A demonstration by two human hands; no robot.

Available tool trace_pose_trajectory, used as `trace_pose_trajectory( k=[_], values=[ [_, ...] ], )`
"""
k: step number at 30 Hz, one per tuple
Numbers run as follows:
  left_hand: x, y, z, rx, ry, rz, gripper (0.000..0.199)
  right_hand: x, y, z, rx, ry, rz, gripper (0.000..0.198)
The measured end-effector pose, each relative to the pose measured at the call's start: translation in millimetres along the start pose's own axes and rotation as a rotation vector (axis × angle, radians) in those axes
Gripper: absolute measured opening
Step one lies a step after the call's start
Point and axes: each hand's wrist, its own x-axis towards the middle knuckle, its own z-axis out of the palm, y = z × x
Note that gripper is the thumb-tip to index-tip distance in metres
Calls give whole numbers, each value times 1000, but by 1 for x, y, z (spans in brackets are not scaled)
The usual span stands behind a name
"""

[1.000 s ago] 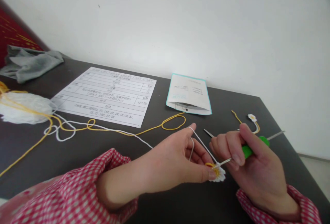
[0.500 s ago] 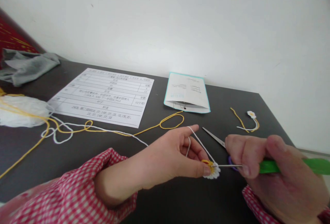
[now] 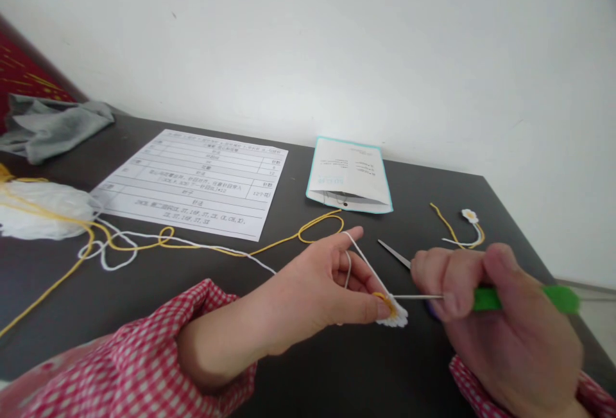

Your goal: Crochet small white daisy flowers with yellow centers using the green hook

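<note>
Between thumb and fingers, my left hand pinches a small crocheted flower with a yellow centre and white petals. White yarn runs taut from the flower over my raised left index finger. My right hand is closed round the green handle of a crochet hook; the metal shaft reaches left to the flower's upper edge, its tip hidden in the stitches. Scissors lie behind my right hand, which covers most of their handles. A finished-looking little flower with yarn tails lies on the dark table at the right.
A printed sheet lies at left centre, beside an opened white pouch with a turquoise edge. A white yarn ball sits far left with loose yellow yarn. Behind it is a grey plastic bag. A white wall bounds the table.
My right hand has moved slightly left with the crochet hook, and the shaft now meets the flower at its upper edge. My left hand and the flower have shifted slightly left.
</note>
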Motion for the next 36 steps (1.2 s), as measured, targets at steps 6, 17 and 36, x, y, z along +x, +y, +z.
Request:
trace_pose_trajectory(
  k=[6,17,36],
  values=[
    [1,-9,2,29,146,81,119,-10,9,8,-268,15,-127,48],
    [-4,5,-2,-272,-6,-130,93,-7,15,3,-147,-2,-136,39],
    [-2,1,1,-92,15,-133,100,-4,-10,-7,-139,-36,-68,50]
  ],
)
